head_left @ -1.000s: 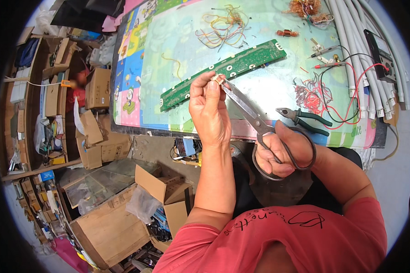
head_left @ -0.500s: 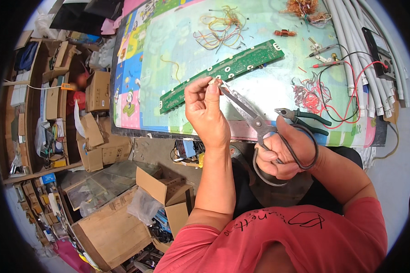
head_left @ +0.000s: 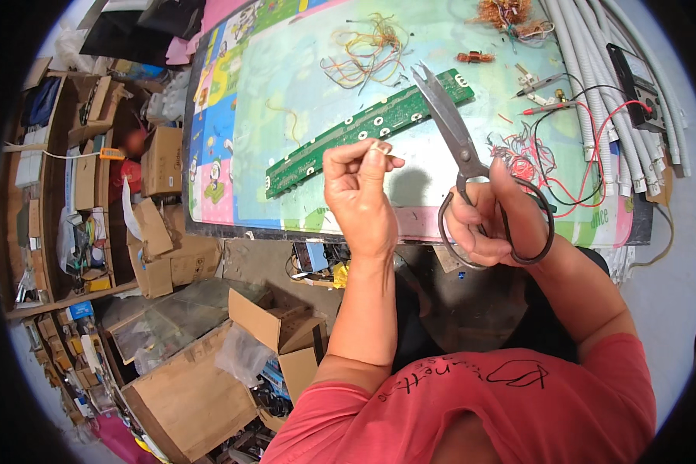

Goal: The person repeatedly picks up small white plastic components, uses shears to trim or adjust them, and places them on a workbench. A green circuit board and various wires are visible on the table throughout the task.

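My left hand (head_left: 362, 193) pinches a small pale piece (head_left: 380, 147) between thumb and fingertips, too small to name. It is held up in front of a long green circuit board (head_left: 317, 158) that lies slantwise on the table. My right hand (head_left: 487, 220) has its fingers through the dark loop handles of a pair of scissors (head_left: 462, 147). The blades point up and to the left, nearly together, apart from the left hand. Under the right hand, the pliers on the table are mostly hidden.
Tangled coloured wires (head_left: 367, 50) lie beyond the board, and red and grey wire scraps (head_left: 518, 158) to its right. A meter (head_left: 634, 85) with red and black leads rests by grey pipes (head_left: 576, 69). Cardboard boxes (head_left: 259, 317) and crowded shelves (head_left: 50, 185) stand at left.
The scissors have moved away from the piece in my left hand and swung more upright, their blades closing up. My right hand has shifted slightly right and now covers most of the pliers.
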